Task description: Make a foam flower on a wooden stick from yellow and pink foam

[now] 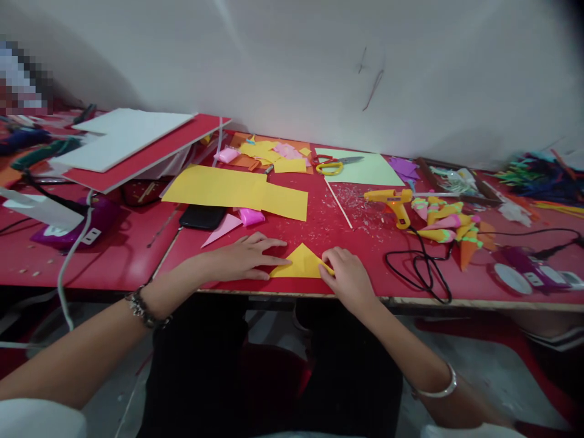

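Note:
A yellow paper triangle (301, 263), with crease lines in it, lies near the front edge of the red table (292, 234), its peak pointing away from me. My left hand (244, 257) rests flat with fingers spread, fingertips on the triangle's left corner. At the right corner, my right hand (347, 274) has its thumb and curled fingers pinched on the paper. Just beyond my left hand are a pink paper triangle (223, 229), a bright pink packet (251, 216) and a black phone (203, 216), partly under large yellow paper sheets (219, 185).
Red-and-yellow-handled scissors (335, 165) lie on a pale green sheet (374, 173). A yellow glue gun (395, 204) with a black cord stands right, beside several small paper cones (449, 219). A thin stick (338, 204) lies centrally. White boards (128, 140) are stacked left; a power strip (531, 271) sits right.

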`<move>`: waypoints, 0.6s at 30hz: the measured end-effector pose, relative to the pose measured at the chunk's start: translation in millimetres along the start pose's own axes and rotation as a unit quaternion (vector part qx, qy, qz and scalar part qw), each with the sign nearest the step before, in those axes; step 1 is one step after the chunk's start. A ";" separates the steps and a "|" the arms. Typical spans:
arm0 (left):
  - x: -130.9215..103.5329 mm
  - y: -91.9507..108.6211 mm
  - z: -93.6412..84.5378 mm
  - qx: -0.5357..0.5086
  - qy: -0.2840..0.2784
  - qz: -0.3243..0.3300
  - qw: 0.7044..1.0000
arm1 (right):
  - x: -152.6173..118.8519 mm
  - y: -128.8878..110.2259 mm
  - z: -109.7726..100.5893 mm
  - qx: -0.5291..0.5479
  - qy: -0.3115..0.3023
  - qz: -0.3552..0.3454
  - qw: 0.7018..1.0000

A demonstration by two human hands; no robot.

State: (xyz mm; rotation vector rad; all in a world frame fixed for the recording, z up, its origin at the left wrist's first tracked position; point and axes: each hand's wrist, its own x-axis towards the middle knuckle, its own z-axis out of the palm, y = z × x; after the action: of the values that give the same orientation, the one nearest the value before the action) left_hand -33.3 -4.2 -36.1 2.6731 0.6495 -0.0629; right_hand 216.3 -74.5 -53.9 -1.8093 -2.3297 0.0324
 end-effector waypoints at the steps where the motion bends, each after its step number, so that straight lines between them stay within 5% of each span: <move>1: 0.0 -0.2 0.0 -0.004 -0.002 -0.002 1.000 | 0.1 -2.5 -1.7 -0.013 0.009 -0.014 1.000; 10: 8.3 -7.5 -3.0 -0.041 -0.068 -0.015 0.997 | -3.3 -31.0 -5.8 -0.059 -0.003 -0.217 0.974; 18: 18.6 -14.1 -5.8 -0.053 -0.094 -0.017 0.994 | -1.9 -44.9 -1.4 -0.015 -0.021 -0.263 0.965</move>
State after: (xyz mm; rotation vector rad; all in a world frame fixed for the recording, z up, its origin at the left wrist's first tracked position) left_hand -23.3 17.7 -38.3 2.5164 0.6187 -0.2777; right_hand 174.0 -87.9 -46.8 -1.1550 -2.7724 -0.0413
